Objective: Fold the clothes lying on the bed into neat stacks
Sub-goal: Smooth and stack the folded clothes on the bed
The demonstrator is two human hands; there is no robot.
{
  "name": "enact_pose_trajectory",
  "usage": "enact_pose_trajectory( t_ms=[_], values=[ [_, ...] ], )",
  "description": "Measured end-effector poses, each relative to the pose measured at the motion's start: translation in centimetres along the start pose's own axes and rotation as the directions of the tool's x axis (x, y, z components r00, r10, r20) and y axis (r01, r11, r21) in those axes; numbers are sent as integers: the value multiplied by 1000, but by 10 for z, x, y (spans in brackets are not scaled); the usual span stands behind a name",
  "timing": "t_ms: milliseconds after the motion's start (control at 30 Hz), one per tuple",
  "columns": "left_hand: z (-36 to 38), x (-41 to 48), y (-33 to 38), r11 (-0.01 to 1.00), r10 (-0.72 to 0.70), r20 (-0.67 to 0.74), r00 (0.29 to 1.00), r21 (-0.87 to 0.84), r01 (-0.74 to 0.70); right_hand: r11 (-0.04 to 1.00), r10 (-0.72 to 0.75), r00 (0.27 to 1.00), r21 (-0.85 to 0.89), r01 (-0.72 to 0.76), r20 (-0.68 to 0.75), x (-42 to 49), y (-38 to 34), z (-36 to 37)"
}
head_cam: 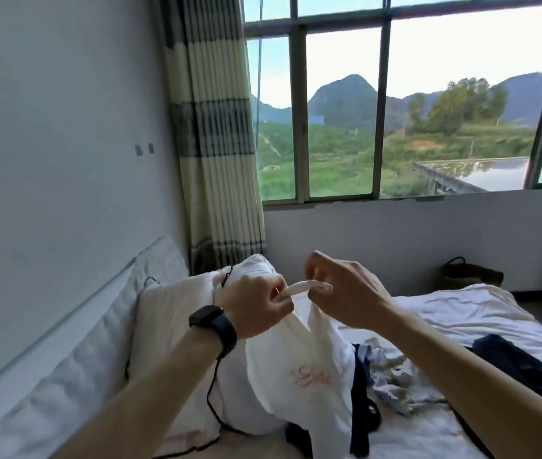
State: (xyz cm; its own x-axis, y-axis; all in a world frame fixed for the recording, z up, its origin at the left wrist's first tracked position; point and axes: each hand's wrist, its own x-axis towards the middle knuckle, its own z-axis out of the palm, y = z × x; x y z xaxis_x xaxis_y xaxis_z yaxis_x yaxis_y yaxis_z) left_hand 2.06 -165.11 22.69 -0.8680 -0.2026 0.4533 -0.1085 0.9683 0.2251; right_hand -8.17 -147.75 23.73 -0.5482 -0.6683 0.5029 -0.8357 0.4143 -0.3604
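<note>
Both hands hold a white garment (299,372) with pink script lettering up above the bed (461,313). My left hand (256,306), with a dark watch on its wrist, grips one end of the garment's top edge. My right hand (339,289) pinches the same edge a little to the right, with a short stretch of fabric taut between them. The rest of the garment hangs down. Below it lie a dark navy piece (359,409) and a crumpled light blue patterned cloth (392,376).
A white pillow (170,329) leans at the padded headboard (74,352) on the left, with a thin black cable across it. Another dark navy garment (514,359) lies on the right of the sheet. A woven basket (471,276) stands on the floor under the window.
</note>
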Motion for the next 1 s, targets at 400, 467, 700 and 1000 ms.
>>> enact_pose_trajectory(
  t_ms=[400, 467, 700, 1000],
  values=[
    [-97, 25, -56, 932, -118, -76, 990, 337, 137, 900, 283, 958, -334, -280, -40, 31, 29, -22],
    [-98, 14, -80, 921, -231, -61, 971, 309, 238, 884, 412, 909, -266, -385, 55, 26, 42, -20],
    [-68, -3, -98, 847, -322, 280, 904, -341, 408, 863, 478, 834, 32, -505, 276, 35, 29, 9],
    [-65, -34, -139, 683, -214, 446, 869, -568, 460, 689, 332, 690, 335, -643, 643, 32, 35, 11]
  ],
)
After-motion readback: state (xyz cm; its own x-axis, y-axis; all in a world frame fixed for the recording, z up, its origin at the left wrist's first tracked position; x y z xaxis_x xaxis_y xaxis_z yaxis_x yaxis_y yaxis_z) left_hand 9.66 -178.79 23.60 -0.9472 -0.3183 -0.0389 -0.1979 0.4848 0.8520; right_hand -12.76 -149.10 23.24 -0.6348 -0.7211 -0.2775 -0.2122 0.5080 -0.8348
